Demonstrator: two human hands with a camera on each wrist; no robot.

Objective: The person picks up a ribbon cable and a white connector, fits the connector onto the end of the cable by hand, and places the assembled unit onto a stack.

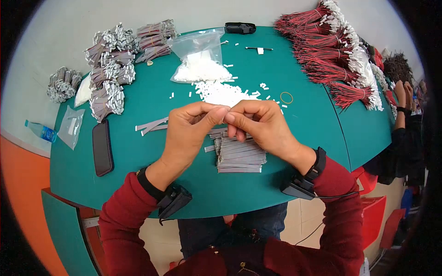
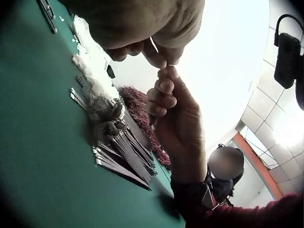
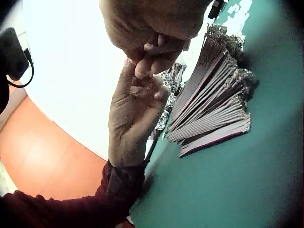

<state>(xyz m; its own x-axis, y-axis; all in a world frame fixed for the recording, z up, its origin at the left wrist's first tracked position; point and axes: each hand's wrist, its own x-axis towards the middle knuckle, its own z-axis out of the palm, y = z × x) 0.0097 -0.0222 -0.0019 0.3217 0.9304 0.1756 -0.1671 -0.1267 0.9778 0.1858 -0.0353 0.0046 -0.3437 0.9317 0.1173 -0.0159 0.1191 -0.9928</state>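
Both hands meet fingertip to fingertip above the table. My left hand [image 1: 184, 131] pinches a small white piece between thumb and forefinger, mostly hidden by the fingertips. My right hand [image 1: 262, 124] has its thumb and forefinger pressed together against the left fingertips, its other fingers curled under. In the right wrist view, a flat grey ribbon cable [image 3: 186, 45] shows at the right hand's fingers. Below the hands lies a stack of grey ribbon cables [image 1: 241, 156] with pale ends. Beyond them is a heap of small white connectors [image 1: 221, 94].
A clear plastic bag [image 1: 198, 64] of white pieces stands behind the heap. Bundled grey cables [image 1: 108, 99] lie left, with a black phone [image 1: 102, 148] nearby. Red-black wire bundles [image 1: 322, 60] line the right. A rubber band [image 1: 286, 97] lies on the green table [image 1: 304, 129]. Another person's arm [image 1: 399, 117] is far right.
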